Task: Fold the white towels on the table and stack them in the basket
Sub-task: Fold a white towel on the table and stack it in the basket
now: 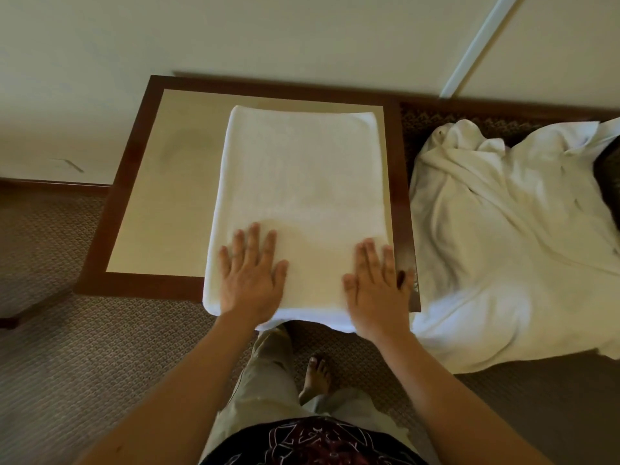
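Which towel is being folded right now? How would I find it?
Find the brown-framed table by the wall. The towel lies flat on it, a neat rectangle under the left hand and right hand. The other white cloth, right of the table, is crumpled.

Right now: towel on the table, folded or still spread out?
Folded. The white towel lies as a neat thick rectangle with rounded doubled edges; both hands, left hand and right hand, press it flat.

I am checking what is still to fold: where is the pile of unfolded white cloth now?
In the head view, the crumpled white pile lies right of the table, beside the right hand.
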Available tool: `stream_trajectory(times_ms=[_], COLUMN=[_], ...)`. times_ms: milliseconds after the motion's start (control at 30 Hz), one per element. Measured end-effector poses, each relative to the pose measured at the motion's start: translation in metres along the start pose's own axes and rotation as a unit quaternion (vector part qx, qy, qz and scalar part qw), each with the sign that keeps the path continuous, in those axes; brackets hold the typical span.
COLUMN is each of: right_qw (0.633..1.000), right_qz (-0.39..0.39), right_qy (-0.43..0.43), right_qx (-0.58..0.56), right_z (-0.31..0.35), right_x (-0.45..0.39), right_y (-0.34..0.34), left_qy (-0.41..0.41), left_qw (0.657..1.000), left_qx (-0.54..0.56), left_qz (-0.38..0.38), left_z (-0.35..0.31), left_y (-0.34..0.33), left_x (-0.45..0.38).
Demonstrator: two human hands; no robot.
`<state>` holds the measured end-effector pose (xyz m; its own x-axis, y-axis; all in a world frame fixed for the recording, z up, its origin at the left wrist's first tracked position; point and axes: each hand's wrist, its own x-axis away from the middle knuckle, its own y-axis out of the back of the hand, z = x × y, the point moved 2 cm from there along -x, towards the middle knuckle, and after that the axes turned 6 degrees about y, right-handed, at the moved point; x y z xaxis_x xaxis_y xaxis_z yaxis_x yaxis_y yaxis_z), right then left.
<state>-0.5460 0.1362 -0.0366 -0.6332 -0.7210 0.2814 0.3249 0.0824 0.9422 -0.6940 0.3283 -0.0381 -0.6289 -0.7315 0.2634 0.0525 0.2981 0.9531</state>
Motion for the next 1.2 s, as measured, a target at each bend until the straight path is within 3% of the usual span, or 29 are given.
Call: stream_trajectory(times_ms=[67, 133, 267, 333, 467, 600, 733, 800, 1000, 1200], right_qw=[0.998, 0.997, 0.999, 0.999, 0.999, 0.989, 0.997, 0.996, 0.999, 0.998], right_qz=[-0.014, -0.03, -0.025, -0.018, -0.021, -0.068, -0.048, -0.026, -0.02, -0.004], right_qy=[-0.06, -0.065, 0.045, 0.044, -0.037, -0.129, 0.054, 0.087, -0.038, -0.066], right_qx=[-0.012, -0.011, -0.004, -0.003, -0.007, -0.035, -0.018, 0.002, 0.0, -0.015], right_z=[-0.016, -0.01, 0.024, 0.026, -0.001, -0.004, 0.033, 0.036, -0.01, -0.016], right_x=[-0.007, -0.015, -0.044, -0.059, -0.093, -0.117, -0.145, -0.162, -0.228, -0.291], right_y=[0.009, 0.013, 0.01, 0.012, 0.025, 0.041, 0.045, 0.046, 0.067, 0.093], left_qy=[0.061, 0.086, -0.015, -0.029, -0.015, 0.051, -0.03, -0.043, -0.008, 0.001], left_qw=[0.998, 0.996, 1.0, 1.0, 1.0, 0.998, 0.999, 0.999, 1.0, 1.0], left_qx=[0.003, 0.008, 0.013, 0.009, -0.008, 0.003, -0.001, 0.005, -0.012, -0.016], left_qz=[0.003, -0.009, -0.004, 0.0, -0.011, -0.022, -0.022, -0.02, -0.025, -0.023], left_z=[0.015, 0.011, -0.023, -0.028, -0.011, 0.007, -0.014, -0.018, -0.002, 0.009], left_y=[0.005, 0.008, 0.006, 0.007, 0.019, 0.036, 0.041, 0.042, 0.059, 0.076], left_x=[-0.012, -0.019, -0.032, -0.04, -0.078, -0.121, -0.146, -0.16, -0.223, -0.284])
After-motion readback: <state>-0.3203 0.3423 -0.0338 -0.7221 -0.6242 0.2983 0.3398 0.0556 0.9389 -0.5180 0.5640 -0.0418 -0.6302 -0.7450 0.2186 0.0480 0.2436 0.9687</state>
